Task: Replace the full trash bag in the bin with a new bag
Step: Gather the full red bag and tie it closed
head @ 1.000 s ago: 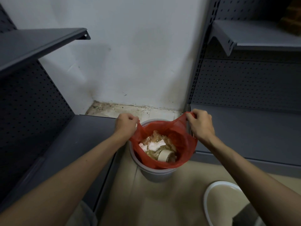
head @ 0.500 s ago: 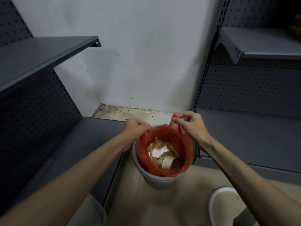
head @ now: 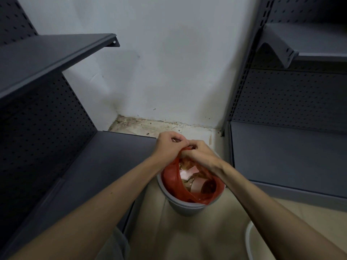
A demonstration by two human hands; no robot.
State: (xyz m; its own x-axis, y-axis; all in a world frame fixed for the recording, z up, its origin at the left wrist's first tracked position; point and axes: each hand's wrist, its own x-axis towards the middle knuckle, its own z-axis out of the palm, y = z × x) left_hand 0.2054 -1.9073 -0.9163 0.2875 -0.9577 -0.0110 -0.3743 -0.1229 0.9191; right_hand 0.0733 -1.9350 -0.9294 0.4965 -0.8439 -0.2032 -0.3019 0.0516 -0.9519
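Observation:
A small grey bin point(head: 185, 207) stands on the floor between two shelf units. A red trash bag point(head: 170, 175) lines it, full of crumpled wrappers, white paper and a tape roll. My left hand point(head: 168, 145) and my right hand point(head: 199, 153) meet above the far side of the bin, both pinching the bag's gathered top edges together. The bag's near side still sags open over the rim. No new bag is in view.
Dark grey metal shelving with pegboard backs flanks the bin: a low shelf point(head: 93, 166) on the left, another point(head: 287, 156) on the right. A white wall point(head: 169, 62) is behind. A white round rim point(head: 247, 239) shows at the lower right on the beige floor.
My hands, which held the bag's edges wide apart at the bin's sides, have come together over the far rim, drawing the bag's mouth narrower. The view has tilted up.

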